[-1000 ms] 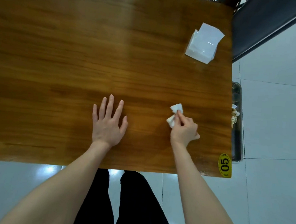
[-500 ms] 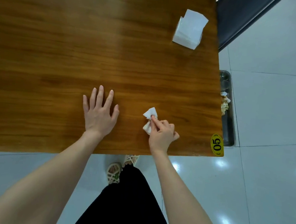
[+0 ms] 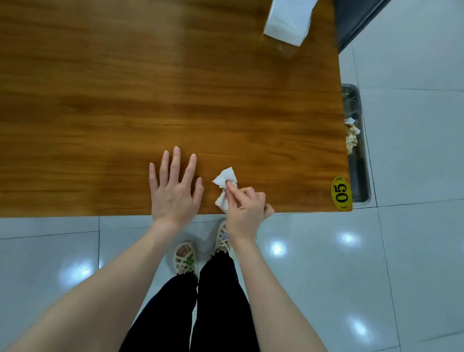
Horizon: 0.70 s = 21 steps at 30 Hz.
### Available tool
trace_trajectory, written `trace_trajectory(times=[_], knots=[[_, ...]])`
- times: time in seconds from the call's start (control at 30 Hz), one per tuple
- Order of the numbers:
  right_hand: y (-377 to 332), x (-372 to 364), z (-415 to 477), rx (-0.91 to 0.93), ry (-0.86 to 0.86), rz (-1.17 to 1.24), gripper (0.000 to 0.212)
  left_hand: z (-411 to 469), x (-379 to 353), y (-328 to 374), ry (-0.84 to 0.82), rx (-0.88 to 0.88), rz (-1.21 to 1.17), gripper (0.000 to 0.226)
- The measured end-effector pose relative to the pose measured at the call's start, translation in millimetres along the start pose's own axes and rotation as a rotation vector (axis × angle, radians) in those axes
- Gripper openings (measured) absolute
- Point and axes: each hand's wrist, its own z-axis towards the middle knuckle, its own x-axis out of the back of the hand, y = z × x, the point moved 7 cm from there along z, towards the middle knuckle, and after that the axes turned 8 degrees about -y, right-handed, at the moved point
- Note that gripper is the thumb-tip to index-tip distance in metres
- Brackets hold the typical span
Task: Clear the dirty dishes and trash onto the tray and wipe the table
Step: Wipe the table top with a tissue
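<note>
My right hand presses a crumpled white napkin against the brown wooden table, close to its near edge. The napkin shows a small brown stain. My left hand lies flat on the table just left of the napkin, fingers spread, holding nothing. A metal tray sits low beyond the table's right edge, mostly hidden by it, with crumpled soiled napkins in it.
A white tissue box stands at the table's far right corner. A yellow oval sticker marked 05 is on the near right corner. A dark seat lies beyond the tissue box. Pale glossy floor tiles surround the table.
My right hand has slid the napkin leftward along the near edge, closer to my left hand. The left hand has stayed flat. The view has tilted down, showing my feet.
</note>
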Motion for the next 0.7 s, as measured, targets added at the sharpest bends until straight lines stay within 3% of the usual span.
trace_trajectory(times=[0.27, 0.5, 0.7], knots=[[59, 59, 36, -0.253, 0.158, 0.08, 0.021, 1, -1, 4, 0.009, 0.005, 0.04, 0.057], [4, 11, 15, 0.114, -0.095, -0.007, 0.019, 1, -1, 5, 0.038, 0.025, 0.041, 0.056], [23, 25, 27, 0.082, -0.157, 0.036, 0.017, 2, 2, 8, 0.057, 0.03, 0.043, 0.059]])
